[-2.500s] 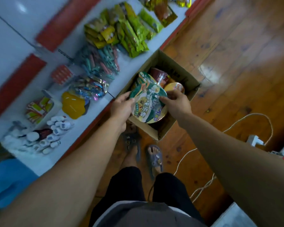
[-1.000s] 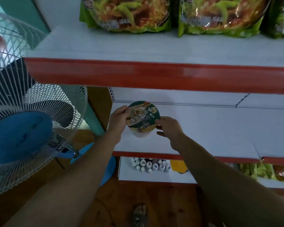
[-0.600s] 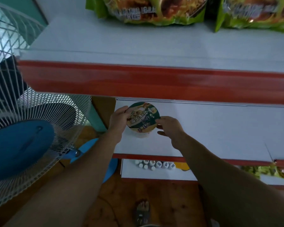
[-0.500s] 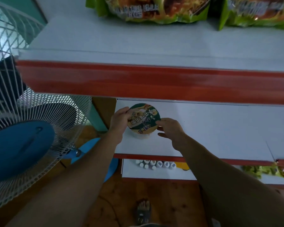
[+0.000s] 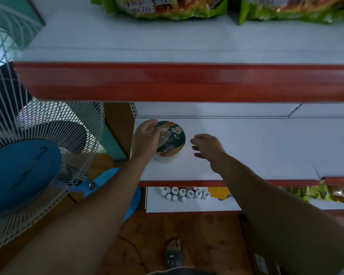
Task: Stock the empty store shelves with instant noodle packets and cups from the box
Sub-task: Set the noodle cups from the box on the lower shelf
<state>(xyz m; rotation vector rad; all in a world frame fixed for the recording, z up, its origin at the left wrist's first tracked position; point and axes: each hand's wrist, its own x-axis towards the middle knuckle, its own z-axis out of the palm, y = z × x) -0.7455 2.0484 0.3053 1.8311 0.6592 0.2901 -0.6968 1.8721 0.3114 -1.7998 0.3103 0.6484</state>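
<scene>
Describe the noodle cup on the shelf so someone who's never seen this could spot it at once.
Find the white shelving with red edges beside the standing fan. At the left end of its middle shelf, a noodle cup stands upright by the left hand. Unlike the green packets above and white bottles below, it is a lone tub with a round dark green lid.
</scene>
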